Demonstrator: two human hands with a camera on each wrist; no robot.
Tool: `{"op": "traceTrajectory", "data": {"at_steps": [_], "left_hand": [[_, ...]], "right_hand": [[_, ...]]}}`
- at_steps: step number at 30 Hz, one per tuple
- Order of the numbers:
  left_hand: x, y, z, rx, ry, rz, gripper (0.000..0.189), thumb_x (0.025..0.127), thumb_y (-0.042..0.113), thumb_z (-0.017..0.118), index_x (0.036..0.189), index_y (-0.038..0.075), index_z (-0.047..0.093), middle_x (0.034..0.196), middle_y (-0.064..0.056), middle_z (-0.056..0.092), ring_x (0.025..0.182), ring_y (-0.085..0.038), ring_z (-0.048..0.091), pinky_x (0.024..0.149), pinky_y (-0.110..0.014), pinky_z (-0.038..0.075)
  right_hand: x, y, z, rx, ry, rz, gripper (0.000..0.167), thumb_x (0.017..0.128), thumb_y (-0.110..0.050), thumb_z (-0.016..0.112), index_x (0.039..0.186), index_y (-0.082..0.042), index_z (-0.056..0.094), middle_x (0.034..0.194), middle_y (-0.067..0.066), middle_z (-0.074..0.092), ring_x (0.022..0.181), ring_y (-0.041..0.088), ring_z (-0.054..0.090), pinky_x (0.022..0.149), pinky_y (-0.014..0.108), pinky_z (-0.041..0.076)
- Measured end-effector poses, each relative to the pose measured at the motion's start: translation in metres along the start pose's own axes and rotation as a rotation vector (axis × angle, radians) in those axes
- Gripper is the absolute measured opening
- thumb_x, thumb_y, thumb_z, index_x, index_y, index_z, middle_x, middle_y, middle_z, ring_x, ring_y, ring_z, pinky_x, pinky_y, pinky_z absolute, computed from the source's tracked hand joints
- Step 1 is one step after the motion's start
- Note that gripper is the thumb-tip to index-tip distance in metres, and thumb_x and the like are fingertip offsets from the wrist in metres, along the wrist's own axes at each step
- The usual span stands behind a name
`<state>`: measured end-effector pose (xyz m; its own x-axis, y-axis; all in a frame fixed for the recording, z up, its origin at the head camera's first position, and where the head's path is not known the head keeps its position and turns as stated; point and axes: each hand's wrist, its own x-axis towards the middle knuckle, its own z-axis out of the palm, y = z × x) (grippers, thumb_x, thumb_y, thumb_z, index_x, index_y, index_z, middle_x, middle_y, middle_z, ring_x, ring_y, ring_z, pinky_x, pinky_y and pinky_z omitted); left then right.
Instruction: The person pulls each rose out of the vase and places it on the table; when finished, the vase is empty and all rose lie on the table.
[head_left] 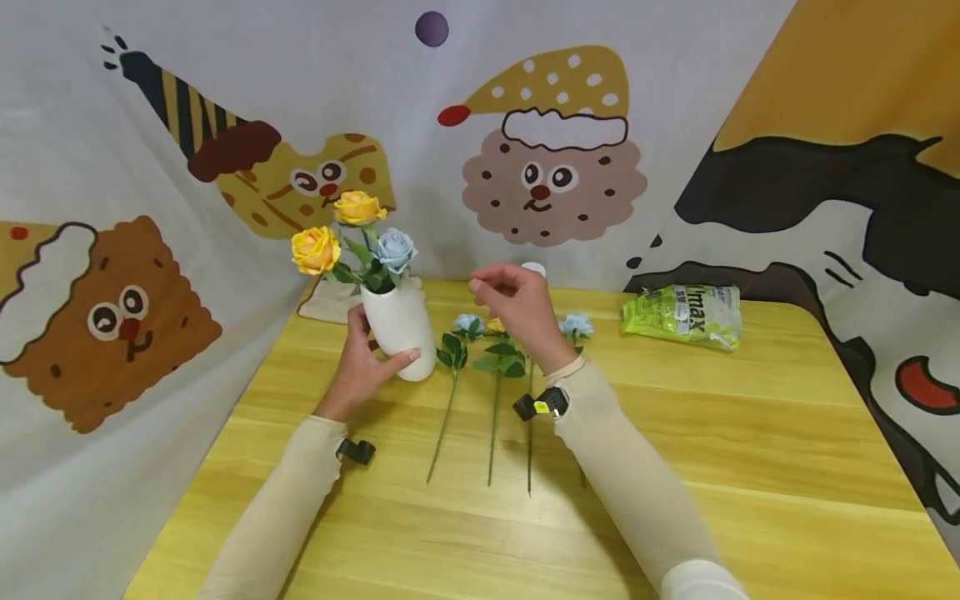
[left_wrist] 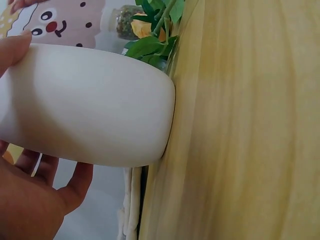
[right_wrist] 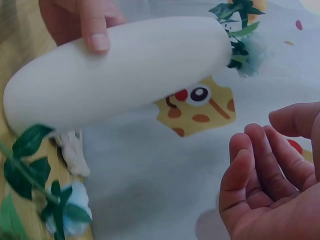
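Observation:
My left hand (head_left: 358,367) grips the white vase (head_left: 400,329) low on its side, thumb across the front. In the left wrist view the base of the vase (left_wrist: 100,107) meets the tabletop. Two yellow roses (head_left: 315,251) and a blue rose (head_left: 396,249) stand in its mouth. My right hand (head_left: 520,307) is raised to the right of the vase, apart from it. The right wrist view shows its fingers (right_wrist: 267,165) loosely bent with nothing between them. Below that hand, several long-stemmed artificial roses lie on the table, including a blue rose (head_left: 468,324); my right arm partly covers others.
A green and white snack pouch (head_left: 682,317) lies at the back right of the wooden table (head_left: 675,433). Behind the roses stands a clear jar (left_wrist: 129,22), its white lid (head_left: 534,269) beside my right hand. Cream cloth (head_left: 330,302) lies behind the vase, near the cartoon backdrop.

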<state>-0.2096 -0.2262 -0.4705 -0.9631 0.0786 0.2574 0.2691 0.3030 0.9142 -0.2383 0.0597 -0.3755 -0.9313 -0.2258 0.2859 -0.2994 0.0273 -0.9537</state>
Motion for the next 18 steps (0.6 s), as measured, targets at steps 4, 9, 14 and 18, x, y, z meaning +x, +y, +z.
{"op": "traceTrajectory", "data": {"at_steps": [4, 9, 14, 18], "left_hand": [[-0.001, -0.003, -0.001, 0.005, -0.008, -0.005, 0.097, 0.087, 0.02, 0.089, 0.157, 0.017, 0.022, 0.154, -0.013, 0.041, 0.139, -0.029, 0.044, 0.111, -0.058, 0.042], [-0.002, -0.003, -0.003, 0.009, -0.017, -0.034, 0.097, 0.087, 0.024, 0.089, 0.156, 0.017, 0.021, 0.153, -0.015, 0.039, 0.139, -0.03, 0.043, 0.113, -0.061, 0.04], [-0.003, -0.003, -0.003, 0.001, -0.016, -0.039, 0.097, 0.088, 0.021, 0.088, 0.156, 0.015, 0.02, 0.153, -0.016, 0.039, 0.14, -0.031, 0.042, 0.114, -0.062, 0.038], [-0.001, 0.0, -0.001, -0.002, -0.023, -0.018, 0.096, 0.088, 0.019, 0.087, 0.157, 0.015, 0.019, 0.154, -0.016, 0.039, 0.14, -0.031, 0.042, 0.114, -0.061, 0.038]], "right_hand": [[0.012, 0.003, 0.017, 0.0, -0.039, 0.002, 0.021, 0.102, -0.024, 0.072, 0.118, -0.011, 0.078, 0.108, 0.016, 0.075, 0.091, 0.02, 0.07, 0.072, 0.04, 0.059], [0.028, 0.009, 0.037, -0.045, -0.102, 0.03, 0.026, 0.105, -0.025, 0.068, 0.126, -0.012, 0.076, 0.118, 0.01, 0.076, 0.103, 0.024, 0.07, 0.076, 0.034, 0.058], [0.036, 0.011, 0.054, -0.061, -0.16, 0.028, 0.03, 0.106, -0.031, 0.067, 0.13, -0.016, 0.075, 0.124, 0.001, 0.075, 0.112, 0.02, 0.068, 0.088, 0.04, 0.06], [0.038, 0.008, 0.062, -0.029, -0.165, 0.02, 0.031, 0.105, -0.03, 0.068, 0.13, -0.014, 0.075, 0.125, 0.002, 0.076, 0.112, 0.017, 0.067, 0.092, 0.045, 0.059]]}}
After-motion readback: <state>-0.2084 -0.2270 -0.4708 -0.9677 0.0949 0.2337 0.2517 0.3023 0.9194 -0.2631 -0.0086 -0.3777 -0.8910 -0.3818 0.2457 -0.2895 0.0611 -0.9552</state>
